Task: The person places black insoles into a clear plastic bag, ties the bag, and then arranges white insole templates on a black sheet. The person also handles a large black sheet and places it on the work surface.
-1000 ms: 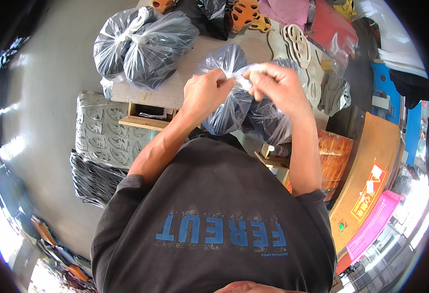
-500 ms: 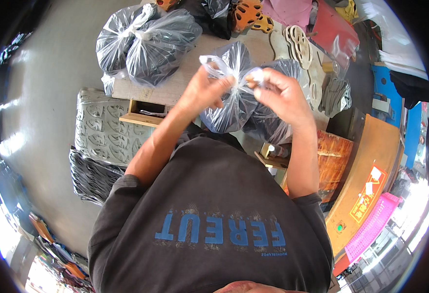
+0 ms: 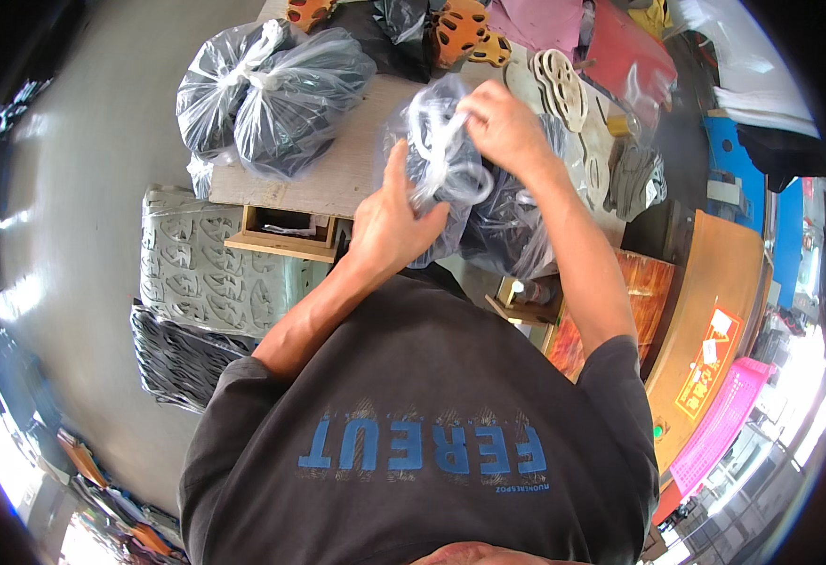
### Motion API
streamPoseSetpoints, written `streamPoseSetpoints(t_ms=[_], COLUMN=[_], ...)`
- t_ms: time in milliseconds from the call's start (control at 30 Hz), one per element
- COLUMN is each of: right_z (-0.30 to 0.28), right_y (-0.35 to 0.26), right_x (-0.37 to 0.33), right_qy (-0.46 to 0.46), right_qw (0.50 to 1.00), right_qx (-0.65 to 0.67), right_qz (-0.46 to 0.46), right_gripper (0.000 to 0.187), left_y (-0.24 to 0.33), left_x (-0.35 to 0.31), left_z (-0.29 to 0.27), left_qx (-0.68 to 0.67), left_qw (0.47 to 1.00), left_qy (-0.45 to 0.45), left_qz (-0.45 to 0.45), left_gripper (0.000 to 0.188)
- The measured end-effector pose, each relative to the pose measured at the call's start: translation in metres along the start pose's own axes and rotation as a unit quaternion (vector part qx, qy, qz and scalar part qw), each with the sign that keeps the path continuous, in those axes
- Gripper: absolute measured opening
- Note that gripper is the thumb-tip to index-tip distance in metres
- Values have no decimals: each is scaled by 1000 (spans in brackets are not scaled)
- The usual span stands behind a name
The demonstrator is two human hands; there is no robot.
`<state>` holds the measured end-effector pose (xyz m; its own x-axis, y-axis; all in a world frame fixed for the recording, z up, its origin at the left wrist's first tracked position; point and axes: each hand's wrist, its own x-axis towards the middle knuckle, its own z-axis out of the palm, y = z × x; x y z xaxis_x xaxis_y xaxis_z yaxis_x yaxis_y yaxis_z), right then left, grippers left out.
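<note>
A clear plastic bag (image 3: 441,155) with dark contents stands at the table's near edge, its twisted white neck and loops of plastic on top. My right hand (image 3: 507,130) pinches the upper end of this plastic at the far right side of the neck. On the bag's left side is my left hand (image 3: 392,224), its index finger stretched up and its thumb apart, with nothing gripped. Just right of it, partly behind my right forearm, lies another dark-filled clear bag (image 3: 512,226). Two tied bags (image 3: 290,104) sit together at the table's left end.
The wooden table (image 3: 286,193) has an open drawer (image 3: 286,235) below. Pale cut-out sole shapes (image 3: 559,89), orange perforated pieces (image 3: 460,30) and pink and red sheets (image 3: 629,61) lie at the far side. Wrapped grey stacks (image 3: 187,254) stand at left, a brown cabinet (image 3: 705,273) at right.
My right hand has moved up and left, drawing the plastic end away. My left hand has let go of the plastic and come down, fingers spread. The bag's top now shows loops.
</note>
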<state>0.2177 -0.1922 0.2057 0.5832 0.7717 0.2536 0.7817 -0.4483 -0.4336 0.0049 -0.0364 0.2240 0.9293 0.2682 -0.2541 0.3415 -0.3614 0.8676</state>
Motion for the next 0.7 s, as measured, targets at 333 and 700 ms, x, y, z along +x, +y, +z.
streamPoseSetpoints(t_ms=[333, 700], right_z=[-44, -78], right_y=[-39, 36], right_x=[-16, 20], right_qy=[-36, 193], right_qw=[992, 921], right_qx=[89, 258], right_qz=[83, 219], right_gripper=[39, 35], left_y=[12, 82], left_x=[-29, -75], left_z=[-24, -82], left_qx=[146, 4], left_qw=[920, 951], left_qy=[72, -201], left_qz=[356, 234], left_gripper=[18, 42])
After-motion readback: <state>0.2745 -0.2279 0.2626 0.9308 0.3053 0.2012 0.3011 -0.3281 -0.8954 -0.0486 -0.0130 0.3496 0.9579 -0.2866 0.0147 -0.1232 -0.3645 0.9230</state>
